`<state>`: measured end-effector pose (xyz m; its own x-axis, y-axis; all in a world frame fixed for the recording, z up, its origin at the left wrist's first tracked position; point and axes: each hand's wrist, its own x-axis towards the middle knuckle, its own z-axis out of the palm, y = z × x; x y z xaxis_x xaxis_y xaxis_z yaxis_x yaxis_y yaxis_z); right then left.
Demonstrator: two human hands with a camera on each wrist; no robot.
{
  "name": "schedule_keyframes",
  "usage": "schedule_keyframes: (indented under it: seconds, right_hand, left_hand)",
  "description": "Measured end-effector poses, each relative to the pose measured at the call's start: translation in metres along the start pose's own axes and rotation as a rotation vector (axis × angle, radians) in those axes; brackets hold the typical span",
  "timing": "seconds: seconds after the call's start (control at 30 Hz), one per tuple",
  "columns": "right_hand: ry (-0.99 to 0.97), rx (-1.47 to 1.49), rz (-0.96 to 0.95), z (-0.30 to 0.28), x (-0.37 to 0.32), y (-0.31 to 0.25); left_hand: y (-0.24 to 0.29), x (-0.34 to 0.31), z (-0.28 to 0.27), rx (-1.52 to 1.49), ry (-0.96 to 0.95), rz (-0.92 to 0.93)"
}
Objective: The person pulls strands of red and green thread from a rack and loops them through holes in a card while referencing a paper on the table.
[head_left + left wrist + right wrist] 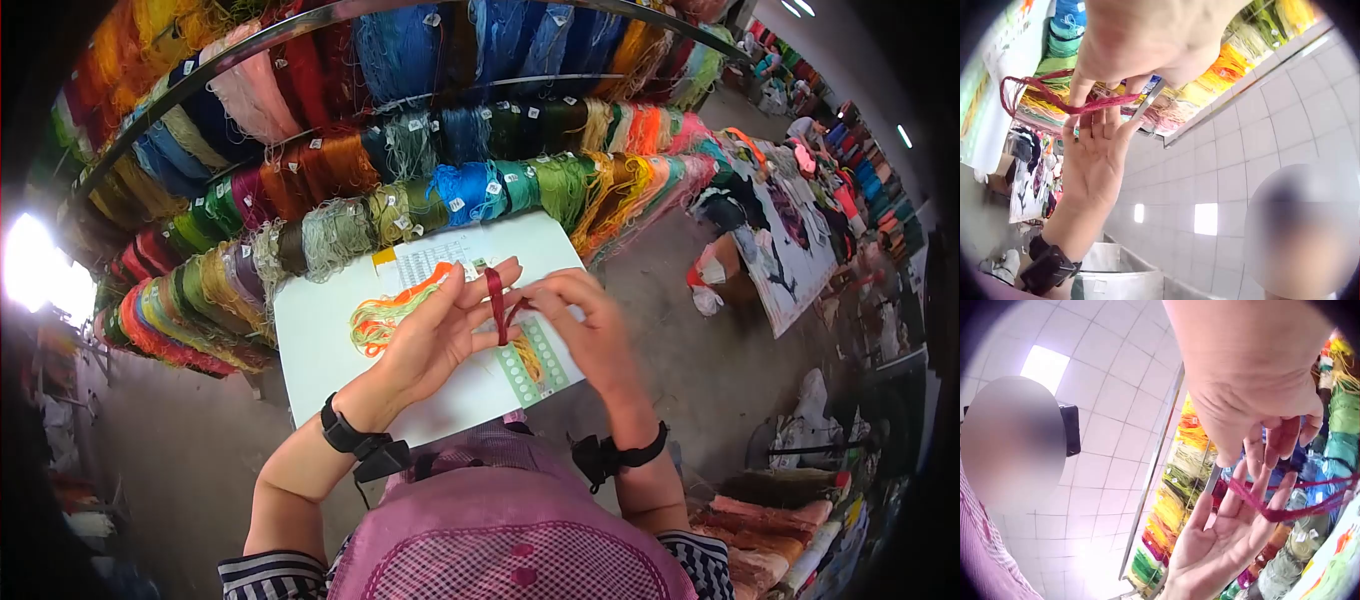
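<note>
A dark red skein of thread (497,305) loops across the spread fingers of my left hand (430,335), which is held palm up over a white tabletop (310,300). My right hand (595,335) is just to the right, slightly blurred, its thumb and fingertips pinching the thread near the left fingers. In the left wrist view the thread (1047,94) trails past the fingers in a loose loop. Beneath the hands lies a green card with white dots (550,350), a golden skein (528,362) on it. Orange and pale green skeins (380,320) lie left of it.
A printed sheet (430,265) lies at the table's back edge. Behind it, rows of tagged, coloured skeins (340,235) hang on rails (330,15). Another table (790,270) with cloth pieces stands at the right, and bundled skeins (770,530) lie at the lower right.
</note>
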<state>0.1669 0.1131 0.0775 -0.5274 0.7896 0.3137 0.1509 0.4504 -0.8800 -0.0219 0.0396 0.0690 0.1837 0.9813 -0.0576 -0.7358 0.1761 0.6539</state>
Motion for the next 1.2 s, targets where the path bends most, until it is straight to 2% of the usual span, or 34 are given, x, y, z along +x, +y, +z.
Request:
schedule_keyframes:
  seconds: [0.03, 0.1, 0.17, 0.2, 0.23, 0.3, 0.33, 0.47, 0.63, 0.87, 1.03, 1.2]
  right_hand:
    - [0.007, -0.005, 0.004, 0.007, -0.004, 0.000]
    - [-0.071, 0.382, 0.203, 0.019, -0.010, 0.006]
    - [-0.070, 0.456, 0.253, 0.024, -0.016, 0.001]
    - [-0.080, 0.557, 0.295, 0.024, -0.018, -0.002]
    - [-0.091, 0.659, 0.336, 0.024, -0.019, -0.006]
    - [-0.100, 0.652, 0.335, 0.021, -0.021, -0.017]
    - [-0.106, 0.651, 0.336, 0.020, -0.022, -0.021]
    - [-0.123, 0.648, 0.337, 0.021, -0.022, -0.024]
    - [-0.056, 0.421, 0.218, 0.024, -0.021, -0.018]
    - [-0.032, 0.433, 0.254, 0.019, -0.022, -0.025]
    - [-0.027, 0.495, 0.290, 0.019, -0.020, -0.021]
    - [-0.005, 0.523, 0.270, 0.021, -0.018, -0.021]
  left_hand:
    - [-0.002, -0.002, 0.002, -0.027, -0.031, 0.011]
    - [-0.004, -0.006, 0.007, 0.059, -0.006, 0.022]
    - [-0.006, -0.009, 0.002, 0.621, -0.011, 0.200]
    - [-0.004, -0.012, 0.010, 0.655, 0.100, 0.221]
    - [-0.001, -0.014, 0.010, 0.652, 0.098, 0.225]
    - [0.008, -0.016, 0.009, 0.368, 0.192, 0.113]
    - [0.011, -0.017, 0.013, 0.322, 0.195, 0.102]
    - [0.011, -0.020, 0.017, 0.325, 0.223, 0.091]
    - [0.003, -0.019, 0.020, 0.372, 0.208, 0.135]
    - [0.004, -0.016, 0.015, 0.293, 0.185, 0.155]
    - [0.003, -0.016, 0.014, 0.429, 0.167, 0.205]
    - [0.005, -0.014, 0.012, 0.348, 0.169, 0.175]
